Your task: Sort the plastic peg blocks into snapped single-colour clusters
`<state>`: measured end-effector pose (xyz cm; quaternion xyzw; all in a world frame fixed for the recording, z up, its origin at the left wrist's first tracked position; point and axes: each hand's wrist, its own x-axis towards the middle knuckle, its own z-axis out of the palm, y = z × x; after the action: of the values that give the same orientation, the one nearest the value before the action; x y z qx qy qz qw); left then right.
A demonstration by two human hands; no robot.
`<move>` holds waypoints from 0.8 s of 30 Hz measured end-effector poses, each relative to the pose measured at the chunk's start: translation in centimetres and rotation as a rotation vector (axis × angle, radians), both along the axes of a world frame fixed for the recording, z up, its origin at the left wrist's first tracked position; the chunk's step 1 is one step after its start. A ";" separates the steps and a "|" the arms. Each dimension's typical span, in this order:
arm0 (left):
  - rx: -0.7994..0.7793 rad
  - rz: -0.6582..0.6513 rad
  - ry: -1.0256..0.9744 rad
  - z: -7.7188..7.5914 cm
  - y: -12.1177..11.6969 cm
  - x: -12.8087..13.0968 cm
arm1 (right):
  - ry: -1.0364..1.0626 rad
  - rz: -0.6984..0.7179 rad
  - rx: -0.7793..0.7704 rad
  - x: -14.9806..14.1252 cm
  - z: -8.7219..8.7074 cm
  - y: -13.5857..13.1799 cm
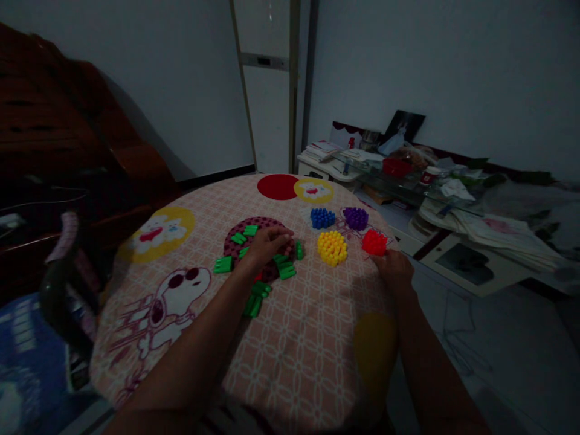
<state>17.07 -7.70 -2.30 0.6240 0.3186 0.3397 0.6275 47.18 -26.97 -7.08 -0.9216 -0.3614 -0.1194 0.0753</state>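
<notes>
My left hand (270, 243) is over a round maroon board (235, 246) dotted with dark spots, fingers bent together. Whether something small is between its fingertips I cannot make out. Green plastic pieces (223, 264) lie on and around the board, and a little red shows at its near edge. At the table's right edge, the closed fingers of my right hand (395, 269) touch the near side of a cluster of small red pieces (374, 241); what they pinch is hidden. Similar clusters of yellow (332, 248), blue (322, 218) and purple pieces (356, 218) stand close by.
A patterned pink cloth (290, 338) covers the round table. Beyond it on the right is a low cabinet (471, 260) loaded with papers, a red bowl (396, 167) and a paper cup (429, 176). A chair (67, 284) and a wooden bench (81, 115) are on the left.
</notes>
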 end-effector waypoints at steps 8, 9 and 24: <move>0.023 0.023 -0.024 0.2 0.8 -0.6 | -0.030 -0.010 -0.002 -0.3 -0.1 0.3; 0.030 0.038 -0.023 0.3 1.0 -0.8 | -0.007 -0.025 -0.013 -0.3 0.0 0.5; 0.136 0.380 0.108 0.4 5.8 -7.2 | -0.034 0.028 0.074 0.9 -1.7 0.0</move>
<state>9.86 -1.94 -1.92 0.6109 0.4402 0.4386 0.4905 48.09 -26.93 -8.73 -0.9109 -0.3708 -0.1474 0.1049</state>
